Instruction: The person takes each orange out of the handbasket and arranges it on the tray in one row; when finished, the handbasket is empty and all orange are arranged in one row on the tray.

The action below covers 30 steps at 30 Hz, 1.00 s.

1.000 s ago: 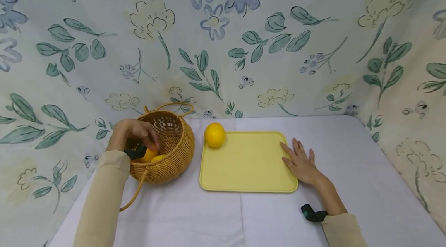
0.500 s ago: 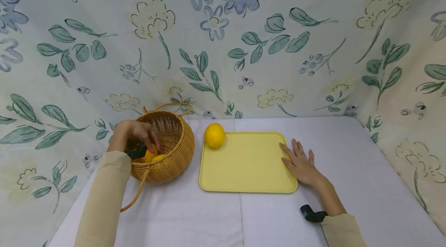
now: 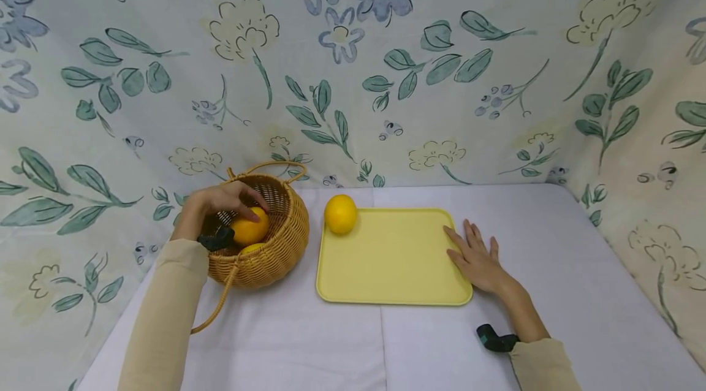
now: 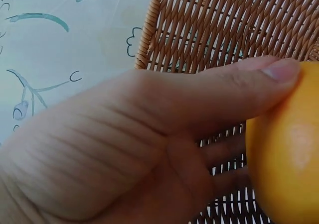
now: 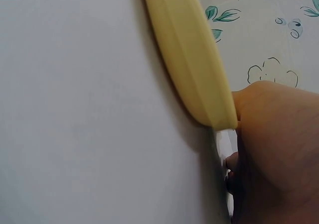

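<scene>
Inside the wicker basket (image 3: 295,238), my left hand (image 3: 223,200) holds an orange (image 3: 250,228) between thumb and fingers. In the left wrist view the thumb presses on that orange (image 4: 289,149) from above, with the other fingers partly hidden behind it. Below it in the basket, part of another yellow-orange fruit (image 3: 252,248) shows. My right hand (image 3: 477,261) rests at the right edge of a yellow tray (image 3: 391,262), fingers spread and straight, some over the rim. On the tray's far left corner sits a second orange (image 3: 341,214).
The basket leans with its mouth toward me, one handle (image 3: 212,317) lying on the white tablecloth (image 3: 287,342) and the other raised at the back. Behind the table hangs a floral cloth (image 3: 353,103). Each wrist wears a dark camera mount (image 3: 496,339).
My left hand has lifted the orange slightly and moved it right within the basket, so more of it shows. My right hand, the tray and its orange stay put.
</scene>
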Motion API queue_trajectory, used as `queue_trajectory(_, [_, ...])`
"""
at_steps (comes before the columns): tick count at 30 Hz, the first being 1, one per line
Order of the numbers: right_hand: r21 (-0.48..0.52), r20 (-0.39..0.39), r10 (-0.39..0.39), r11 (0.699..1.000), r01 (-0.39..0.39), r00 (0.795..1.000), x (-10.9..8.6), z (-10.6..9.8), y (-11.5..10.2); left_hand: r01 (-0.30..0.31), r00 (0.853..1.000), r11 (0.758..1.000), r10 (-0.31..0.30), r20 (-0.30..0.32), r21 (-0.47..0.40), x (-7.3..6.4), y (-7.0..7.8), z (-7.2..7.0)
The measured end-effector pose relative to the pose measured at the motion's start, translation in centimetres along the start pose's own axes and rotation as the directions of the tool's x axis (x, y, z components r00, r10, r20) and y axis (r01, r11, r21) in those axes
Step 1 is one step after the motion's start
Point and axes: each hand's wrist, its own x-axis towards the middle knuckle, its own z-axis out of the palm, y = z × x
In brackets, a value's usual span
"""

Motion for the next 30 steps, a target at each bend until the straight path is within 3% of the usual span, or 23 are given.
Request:
queue_trajectory(7, [0.007,0.007,-0.002,1.0,0.002,1.0,-0.13,-0.19,-0.4,0.025,0.997,1.0,-0.025,0.073,-0.001,-0.23,-0.06,-0.05])
queue_trajectory(17, [0.011,0.011,0.009,1.0,-0.009,1.0,-0.19,-0.33,-0.59,-0.045,0.997,0.999,0.046,-0.058,0.028,0.07,-0.1,0.29])
queue_trajectory(30, [0.009,0.015,0.012,1.0,-0.012,1.0,-0.15,-0.31,-0.59,-0.051,0.998,0.998,0.05,-0.042,-0.02,-0.11,-0.36,0.28])
